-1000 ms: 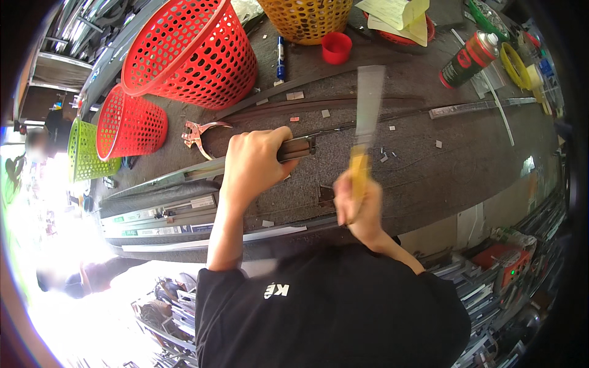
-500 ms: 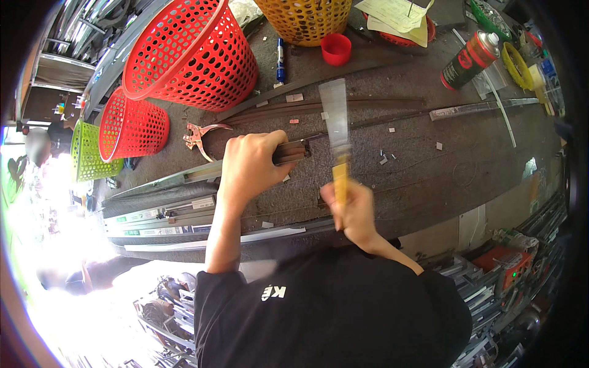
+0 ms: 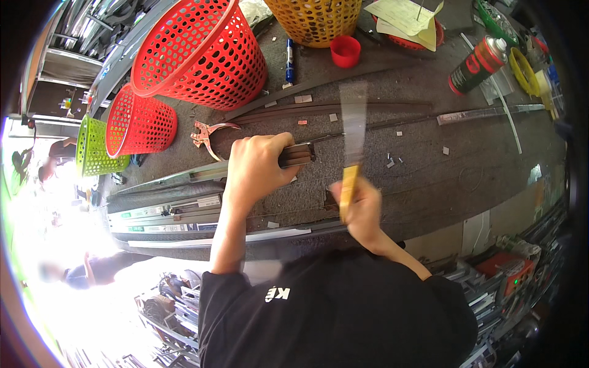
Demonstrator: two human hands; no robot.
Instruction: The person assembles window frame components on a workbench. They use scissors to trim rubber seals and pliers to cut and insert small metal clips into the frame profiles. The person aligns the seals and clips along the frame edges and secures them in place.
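Observation:
My left hand (image 3: 257, 165) is closed around a bundle of long, narrow bars (image 3: 297, 156), their brown-grey ends jutting out past my thumb. To the left, the bundle runs on along the bench. In my right hand (image 3: 362, 211), blurred by motion, is a putty knife (image 3: 353, 132) with a yellow handle and a flat grey blade that widens toward its tip. The blade points away from me, just right of the bar ends and apart from them. Beyond my left hand lie copper-coloured pliers (image 3: 211, 135) with spread handles.
Red perforated baskets (image 3: 242, 67), a green basket (image 3: 95, 150) and a yellow basket (image 3: 319, 21) stand along the far and left sides. A red cup (image 3: 345, 51), a blue marker (image 3: 289, 61) and a spray can (image 3: 478, 65) are on the dark bench. Small chips and screws (image 3: 392, 162) lie right of the knife.
The putty knife and my right hand have shifted slightly right. My left hand keeps its hold on the bars. The whole view has moved a little.

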